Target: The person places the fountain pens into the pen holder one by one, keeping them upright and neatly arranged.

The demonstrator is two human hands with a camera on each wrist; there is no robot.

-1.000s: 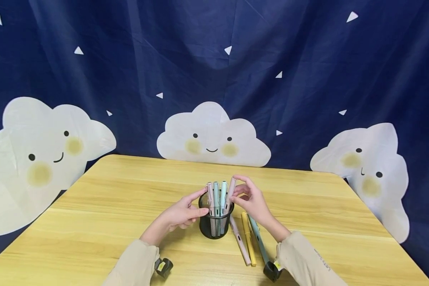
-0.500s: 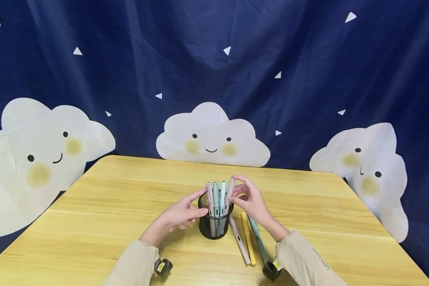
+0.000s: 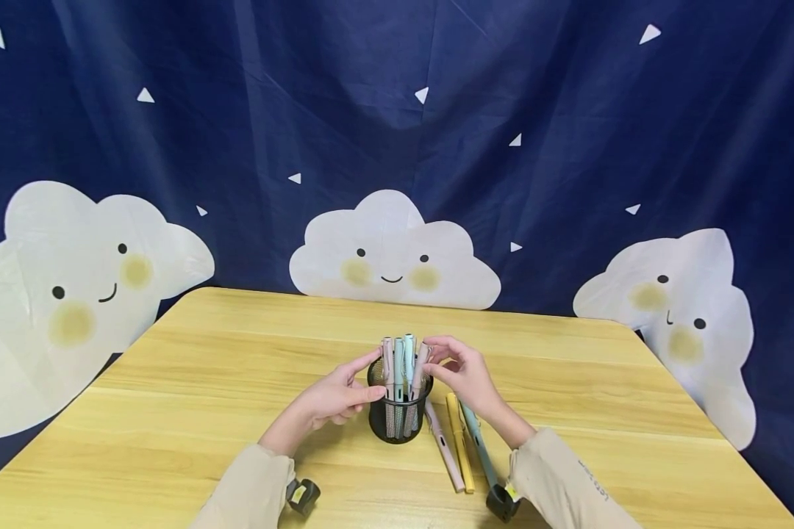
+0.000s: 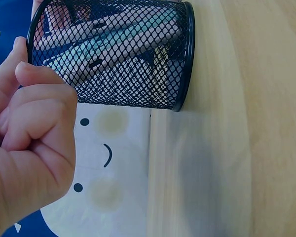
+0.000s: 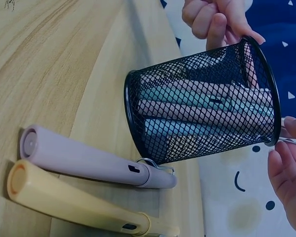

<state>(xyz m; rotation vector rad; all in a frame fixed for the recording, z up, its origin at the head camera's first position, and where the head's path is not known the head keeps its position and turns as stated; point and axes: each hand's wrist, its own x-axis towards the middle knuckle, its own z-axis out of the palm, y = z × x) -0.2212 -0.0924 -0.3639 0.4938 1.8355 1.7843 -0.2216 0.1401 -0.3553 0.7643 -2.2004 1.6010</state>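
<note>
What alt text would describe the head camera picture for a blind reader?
A right hand pinches a pink pen standing in a black mesh pen cup that the left hand touches. Three pens lie beside it on the wooden table.

Four pens [image 3: 400, 367] stand in one mesh cup [image 3: 397, 419]; three pens [image 3: 462, 441] lie on the bench [image 3: 172, 382]; two hands [image 3: 334, 397].

pen cup [image 3: 397, 420]: black wire mesh | pens [image 3: 459, 448]: matt plastic | table [image 3: 172, 397]: smooth wood grain
</note>
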